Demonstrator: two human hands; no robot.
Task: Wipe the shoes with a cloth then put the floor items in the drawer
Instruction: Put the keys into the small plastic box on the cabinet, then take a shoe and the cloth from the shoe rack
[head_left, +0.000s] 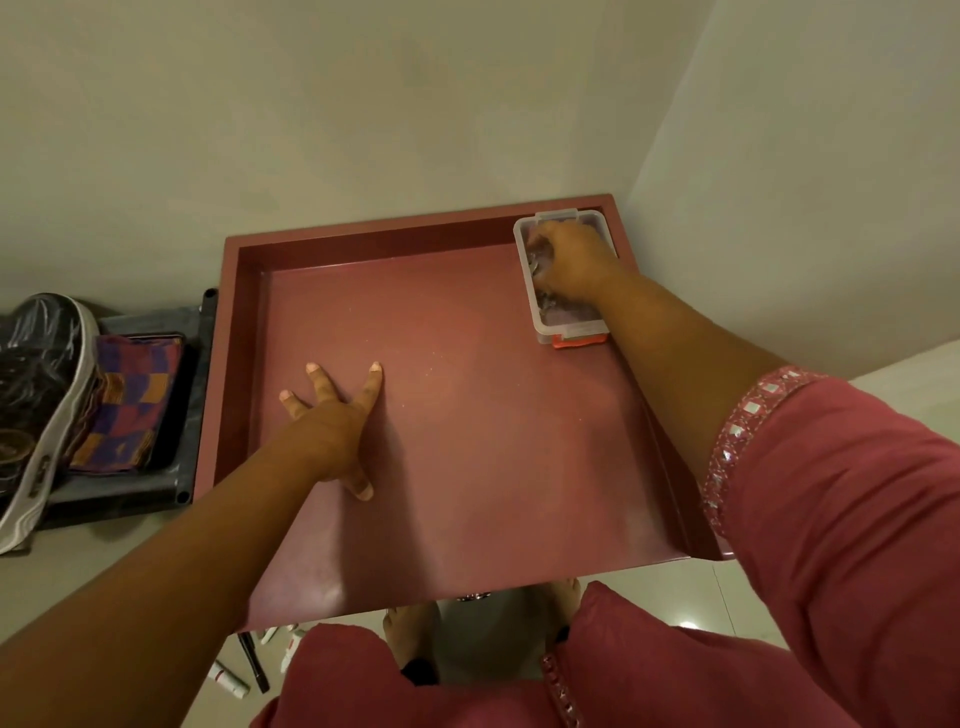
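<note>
Right hand (574, 265) atop clear box (566, 325); smooth maroon drawer (467, 441)

Single head cam on me, wide-angle, pitched steeply down and forward. Close range: the open drawer (467, 415) fills mid-frame, both my forearms enter from the bottom edge, wall corner up top, floor (779, 587) at the lower edge. No second view, so no overlap.

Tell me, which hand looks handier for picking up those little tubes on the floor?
Probably the left hand: it rests flat and free on the drawer, above the tubes. The right hand is on the plastic box.
</note>
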